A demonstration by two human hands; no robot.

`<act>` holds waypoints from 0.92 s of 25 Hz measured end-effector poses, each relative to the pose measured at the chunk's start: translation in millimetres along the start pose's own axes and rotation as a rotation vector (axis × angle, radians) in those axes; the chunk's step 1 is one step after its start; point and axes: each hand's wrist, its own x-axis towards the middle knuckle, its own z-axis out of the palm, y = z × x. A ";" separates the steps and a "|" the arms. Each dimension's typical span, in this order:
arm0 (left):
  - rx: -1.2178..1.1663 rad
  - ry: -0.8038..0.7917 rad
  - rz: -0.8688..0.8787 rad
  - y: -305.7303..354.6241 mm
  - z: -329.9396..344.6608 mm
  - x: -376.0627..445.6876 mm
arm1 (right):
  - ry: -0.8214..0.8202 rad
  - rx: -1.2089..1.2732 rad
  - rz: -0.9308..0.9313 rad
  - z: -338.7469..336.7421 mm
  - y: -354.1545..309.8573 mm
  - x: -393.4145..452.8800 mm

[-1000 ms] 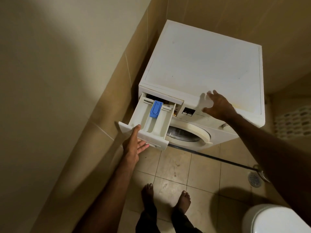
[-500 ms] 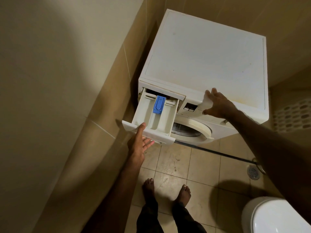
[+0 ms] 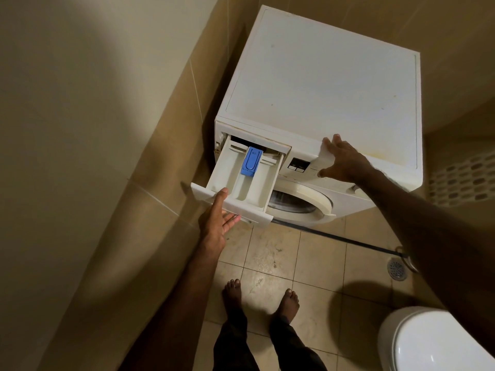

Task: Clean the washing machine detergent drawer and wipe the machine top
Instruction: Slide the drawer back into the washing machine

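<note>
The detergent drawer (image 3: 242,180) stands pulled far out of the upper left corner of the white front-loading washing machine (image 3: 321,84), its front panel hanging over the tiled floor (image 3: 294,263). Inside it, 3 compartments run lengthwise, and a blue softener cap (image 3: 251,161) sits in the middle one, toward the back.

The left hand (image 3: 215,223) grips the drawer's front panel near its left end: the thumb lies on top of the panel's edge and the fingers curl underneath it. The right hand (image 3: 344,160) rests spread on the machine's front top edge, fingers flat on the rim of the machine top (image 3: 334,84) and the thumb pointing down onto the control panel, just right of the small display (image 3: 298,165). It holds nothing.

The machine top is bare, with faint specks and a yellowish stain near its front right corner. Below the drawer, the round door (image 3: 300,199) shows its cream rim. A dark hose (image 3: 348,241) runs along the floor toward a round drain (image 3: 397,269). 2 bare feet (image 3: 261,298) stand on the tiles, and a white toilet lid (image 3: 428,344) shows at the lower right.
</note>
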 end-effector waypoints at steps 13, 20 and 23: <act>-0.070 0.033 0.005 -8.0 7.7 1.1 | -0.009 0.009 0.022 -2.9 -2.7 -6.8; -0.075 0.029 0.029 2.0 22.8 6.9 | -0.010 -0.002 0.024 -7.4 -5.4 -10.0; -0.076 0.020 0.033 5.5 22.7 10.7 | -0.007 -0.002 0.031 -6.7 -8.0 -11.5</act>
